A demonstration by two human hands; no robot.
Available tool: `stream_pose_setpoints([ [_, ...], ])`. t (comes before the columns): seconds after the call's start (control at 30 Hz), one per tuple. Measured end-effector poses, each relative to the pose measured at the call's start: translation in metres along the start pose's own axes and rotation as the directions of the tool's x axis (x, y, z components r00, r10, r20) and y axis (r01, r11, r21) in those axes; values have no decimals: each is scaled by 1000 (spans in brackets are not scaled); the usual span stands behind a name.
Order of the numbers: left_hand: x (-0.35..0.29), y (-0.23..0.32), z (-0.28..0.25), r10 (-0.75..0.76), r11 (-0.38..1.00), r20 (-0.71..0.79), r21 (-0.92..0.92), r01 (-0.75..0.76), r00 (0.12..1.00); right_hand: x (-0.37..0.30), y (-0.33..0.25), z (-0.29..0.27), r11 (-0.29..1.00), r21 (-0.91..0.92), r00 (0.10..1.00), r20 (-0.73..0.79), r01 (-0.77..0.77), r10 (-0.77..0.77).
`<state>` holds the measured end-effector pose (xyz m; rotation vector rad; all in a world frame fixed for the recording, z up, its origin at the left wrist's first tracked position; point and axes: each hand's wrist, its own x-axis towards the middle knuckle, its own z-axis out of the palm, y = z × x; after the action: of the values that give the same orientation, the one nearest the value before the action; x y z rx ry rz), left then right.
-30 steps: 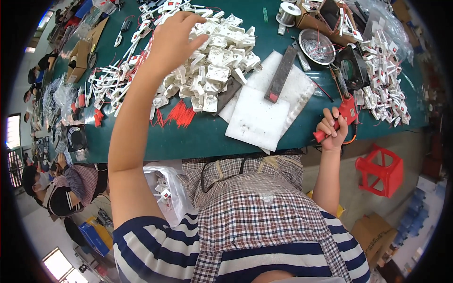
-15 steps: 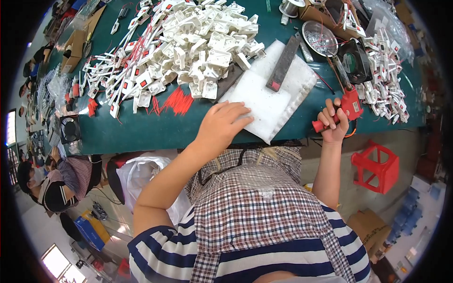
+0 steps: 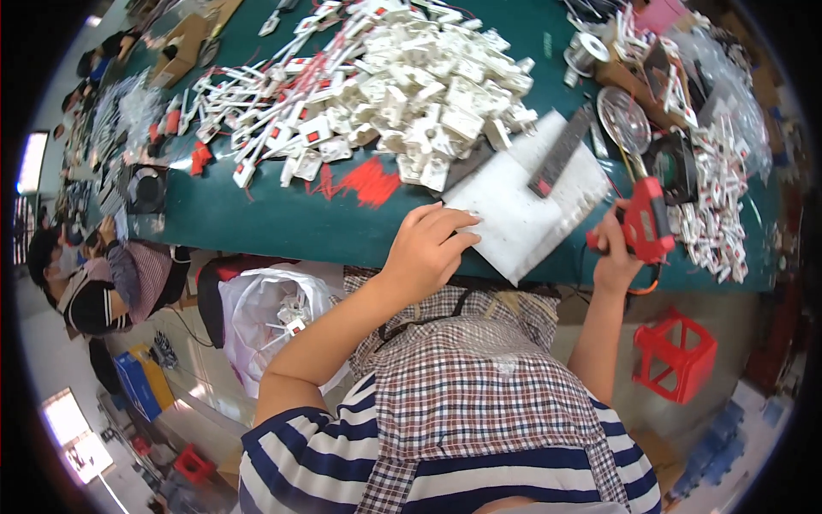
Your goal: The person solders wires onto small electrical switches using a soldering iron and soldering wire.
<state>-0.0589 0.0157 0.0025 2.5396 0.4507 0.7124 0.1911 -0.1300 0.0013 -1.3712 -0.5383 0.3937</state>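
- One red gun [image 3: 644,224], over on the right by the table's near edge, and the right hand [image 3: 615,253] has it, fingers closed round the handle!
- Rigid plastic body, by the look of it, moderately heavy toward the front; the handle is the place to hold, well clear of the metal nose [image 3: 638,167], which may be hot. An orange cord [image 3: 656,276] below could tug.
- Across to the left hand [image 3: 428,248]: fingers half curled, tips at the left edge of the white foam [image 3: 505,231]. Pinching or merely resting? Cannot tell.
- That foam looks light, soft, easily dented; a flat touch near its edge should suit it, with no hard squeeze.
- On top lies a dark bar [image 3: 561,152], stiff and probably heavier, best taken round the middle.
- Beyond, a great heap of white housings [image 3: 445,81], light and likely brittle; red tubes [image 3: 372,182] lie in front, slim and easily scattered.
- Farther right: the bowl [image 3: 623,120], the wire spool [image 3: 586,53], more switch pieces [image 3: 719,206], all on the green table [image 3: 282,218].
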Motion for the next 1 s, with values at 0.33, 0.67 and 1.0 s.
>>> stream_pose_setpoints([
  [0.33, 62, -170, -146, -436, 857, -368, 109, 504, 821, 7, 32, -50, 688, 639, 936, 296, -343, 192],
  [0.67, 148, -246, -154, -663, 620, -200, 394, 679, 721, 6, 42, -75, 417, 787, 889, 433, -454, 151],
  [1.0, 16, -382, -300, -903, -67, -429, 102, 993, -17, 14, 42, -70, 367, 795, 876, 444, -483, 190],
])
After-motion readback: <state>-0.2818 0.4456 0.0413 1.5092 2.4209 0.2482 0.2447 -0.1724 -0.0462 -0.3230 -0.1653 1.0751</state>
